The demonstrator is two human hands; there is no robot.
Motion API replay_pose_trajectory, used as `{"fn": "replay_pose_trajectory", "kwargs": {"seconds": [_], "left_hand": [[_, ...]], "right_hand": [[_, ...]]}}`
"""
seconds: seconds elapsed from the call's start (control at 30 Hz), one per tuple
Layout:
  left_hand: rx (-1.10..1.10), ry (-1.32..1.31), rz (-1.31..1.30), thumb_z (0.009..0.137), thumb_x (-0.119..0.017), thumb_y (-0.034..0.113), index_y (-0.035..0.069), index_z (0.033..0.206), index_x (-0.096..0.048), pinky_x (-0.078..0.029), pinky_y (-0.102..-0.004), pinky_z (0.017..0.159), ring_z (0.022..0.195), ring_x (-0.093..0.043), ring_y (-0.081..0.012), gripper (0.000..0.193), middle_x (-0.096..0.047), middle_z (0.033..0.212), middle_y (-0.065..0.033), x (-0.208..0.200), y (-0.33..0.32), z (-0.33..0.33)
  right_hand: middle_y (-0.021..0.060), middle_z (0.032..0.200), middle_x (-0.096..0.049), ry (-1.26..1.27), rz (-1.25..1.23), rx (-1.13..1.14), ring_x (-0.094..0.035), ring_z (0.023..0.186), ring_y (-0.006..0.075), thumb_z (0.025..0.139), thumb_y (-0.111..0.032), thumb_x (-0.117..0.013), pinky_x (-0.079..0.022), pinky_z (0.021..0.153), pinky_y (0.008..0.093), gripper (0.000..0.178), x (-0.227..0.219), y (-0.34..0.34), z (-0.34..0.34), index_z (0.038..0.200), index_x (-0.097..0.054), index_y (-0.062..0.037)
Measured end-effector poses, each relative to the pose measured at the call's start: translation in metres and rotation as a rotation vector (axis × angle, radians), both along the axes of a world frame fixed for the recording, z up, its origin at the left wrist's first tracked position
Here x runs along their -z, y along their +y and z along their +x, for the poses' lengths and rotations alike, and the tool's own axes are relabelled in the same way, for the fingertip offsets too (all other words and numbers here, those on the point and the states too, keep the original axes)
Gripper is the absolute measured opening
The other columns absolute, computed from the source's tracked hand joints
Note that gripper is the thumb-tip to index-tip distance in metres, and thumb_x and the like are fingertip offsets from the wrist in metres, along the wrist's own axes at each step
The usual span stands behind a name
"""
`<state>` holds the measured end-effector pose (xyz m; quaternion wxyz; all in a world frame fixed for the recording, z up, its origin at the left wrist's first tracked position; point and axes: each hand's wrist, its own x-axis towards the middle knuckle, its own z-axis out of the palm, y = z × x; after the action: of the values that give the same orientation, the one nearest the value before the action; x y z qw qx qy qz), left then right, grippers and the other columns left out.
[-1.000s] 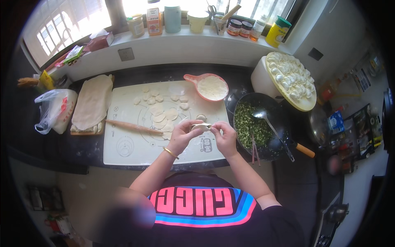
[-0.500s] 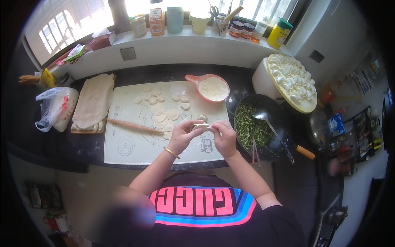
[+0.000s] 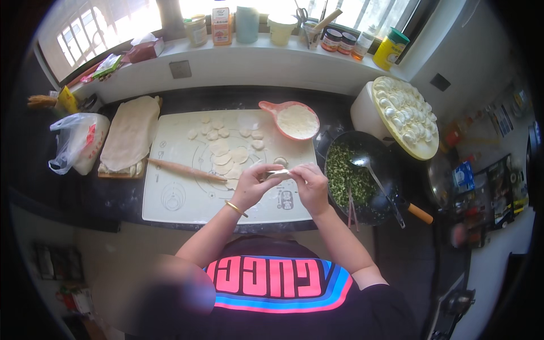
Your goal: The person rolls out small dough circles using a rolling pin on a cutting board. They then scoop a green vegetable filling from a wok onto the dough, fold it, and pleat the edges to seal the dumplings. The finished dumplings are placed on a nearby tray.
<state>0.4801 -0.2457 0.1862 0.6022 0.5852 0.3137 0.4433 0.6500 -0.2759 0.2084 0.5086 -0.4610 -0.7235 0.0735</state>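
Note:
Between my two hands a pale, folded dumpling [image 3: 277, 175] is pinched above the right part of the pastry mat [image 3: 170, 136]. My left hand [image 3: 254, 184] curls round one end of it, thumb and fingers closed. At its other end my right hand [image 3: 310, 184] presses the edge between thumb and forefinger. Just beyond the hands a finished dumpling [image 3: 280, 161] lies on the mat. Left of it are flat round wrappers [image 3: 221, 159] that partly overlap, with small dough pieces [image 3: 213, 135] behind them. A wooden rolling pin [image 3: 187, 170] rests at the left.
A pink dipper of flour [image 3: 297, 122] stands at the mat's far right corner. To the right, a wok [image 3: 371, 209] holds chopped green filling [image 3: 343, 170], a ladle and chopsticks. Behind it, a round tray of dumplings [image 3: 405, 113] sits tilted. A board under a dough sheet [image 3: 131, 133] lies left.
My fingers have shifted slightly along the dumpling's edge, and it sits a little differently in them. The whole view has moved slightly; the things on the mat stay in place.

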Motion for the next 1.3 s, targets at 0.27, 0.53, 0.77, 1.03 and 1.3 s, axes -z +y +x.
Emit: {"fn": "replay_pose_trajectory", "kwargs": {"seconds": [0.27,0.53,0.77,1.03,1.3], "left_hand": [[0.052,0.058,0.057,0.071,-0.071,0.003,-0.001,0.115,-0.052,-0.048,-0.0236,0.074,0.089,-0.058,-0.0108,0.048,-0.062,0.097,-0.0076,-0.008,-0.003,-0.009],[-0.031,0.223,0.279,0.070,-0.073,0.008,0.005,0.123,-0.046,-0.048,-0.0259,0.076,0.086,-0.060,-0.0112,0.060,-0.064,0.095,-0.0086,-0.015,-0.007,-0.019],[-0.015,0.066,0.093,0.072,-0.071,0.007,0.002,0.112,-0.051,-0.049,-0.0254,0.073,0.082,-0.060,-0.0103,0.045,-0.063,0.093,-0.0067,-0.015,-0.009,-0.019],[-0.024,-0.253,-0.144,0.076,-0.065,0.002,-0.003,0.111,-0.053,-0.049,-0.0257,0.077,0.089,-0.059,-0.0126,0.037,-0.061,0.097,-0.0052,-0.001,-0.016,-0.021],[0.025,-0.253,-0.107,0.080,-0.061,0.001,-0.002,0.122,-0.048,-0.048,-0.0261,0.082,0.094,-0.057,-0.0127,0.044,-0.059,0.106,-0.0073,0.006,-0.010,-0.025]], "right_hand": [[0.0126,0.079,-0.057,-0.042,-0.041,0.030,-0.055,0.076,0.0286,0.070,0.002,-0.063,-0.045,0.066,0.0351,0.010,-0.002,0.004,-0.011,0.079,-0.061,-0.0016],[0.0121,0.081,-0.058,-0.008,-0.046,-0.147,-0.057,0.075,0.0248,0.072,-0.001,-0.064,-0.046,0.064,0.0317,0.012,-0.020,0.002,-0.016,0.084,-0.062,-0.0022],[0.0104,0.080,-0.058,-0.178,-0.033,-0.123,-0.054,0.077,0.0279,0.071,-0.002,-0.063,-0.043,0.068,0.0351,0.009,-0.014,0.009,-0.029,0.080,-0.061,-0.0036],[0.0120,0.077,-0.058,0.060,-0.080,-0.062,-0.054,0.072,0.0292,0.071,0.001,-0.061,-0.045,0.062,0.0354,0.008,-0.014,0.004,-0.045,0.079,-0.059,-0.0008],[0.0119,0.080,-0.060,-0.096,-0.083,-0.040,-0.059,0.072,0.0241,0.071,0.000,-0.064,-0.048,0.062,0.0304,0.011,-0.018,0.009,-0.047,0.082,-0.064,-0.0009]]}}
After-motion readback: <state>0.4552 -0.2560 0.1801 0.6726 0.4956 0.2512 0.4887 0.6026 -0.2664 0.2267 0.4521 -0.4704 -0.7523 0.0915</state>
